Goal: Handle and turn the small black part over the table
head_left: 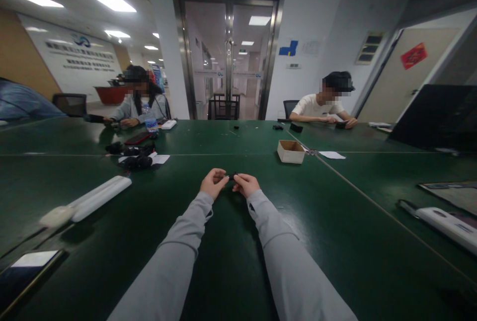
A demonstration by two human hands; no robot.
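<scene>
Above the green table (231,241), my left hand (213,183) and my right hand (246,185) face each other with a narrow gap between them. A small black object (231,177) spans that gap, pinched at its ends by the fingertips of both hands. It is too small and dark for me to make out its kind. A tiny light spot shows at the left fingertips, but what it is I cannot tell.
An open cardboard box (291,154) stands ahead to the right. Black cables or straps (137,159) lie ahead to the left, near a water bottle (151,123). White power strips (102,198) and a phone (28,279) lie at the sides. Two people sit across the table.
</scene>
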